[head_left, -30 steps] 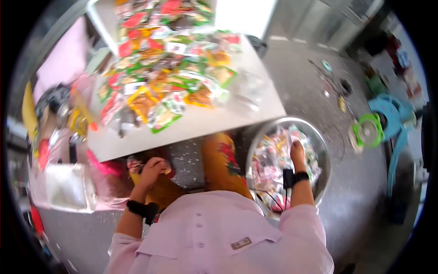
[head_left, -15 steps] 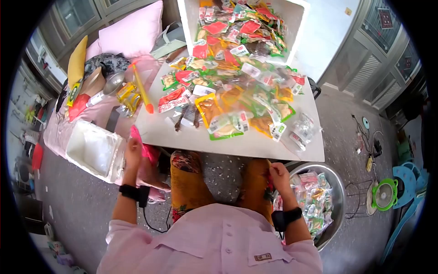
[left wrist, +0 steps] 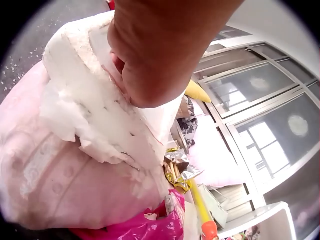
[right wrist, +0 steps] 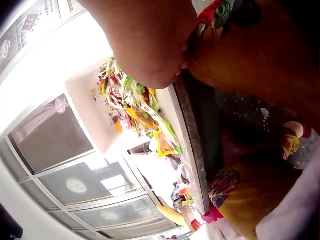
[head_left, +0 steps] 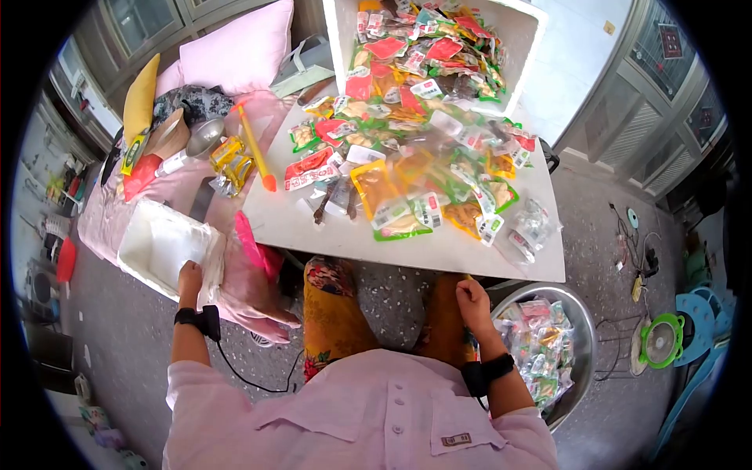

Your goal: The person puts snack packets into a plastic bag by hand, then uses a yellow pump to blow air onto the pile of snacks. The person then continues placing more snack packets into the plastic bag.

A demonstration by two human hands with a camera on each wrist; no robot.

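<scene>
At the left, my left hand is at the near rim of a white foam box. The left wrist view shows that hand over the box's torn, flaking wall, its fingers hidden beyond the edge; I cannot tell whether they grip it. My right hand rests by the right knee of the patterned mustard trousers, fingers loosely curled, holding nothing visible. Close to it stands a metal basin of small sealed packets. Colourful snack packets cover much of the pale table.
A larger foam box lies on its side at the table's back, packets spilling out. Crumpled clear plastic sits at the right corner. A pink bag hangs by the left edge. A green fan stands on the right.
My left hand has moved left and down from beside the pink bag to the foam box's rim. Earlier, the right hand left the metal basin for the knee, where it stays.
</scene>
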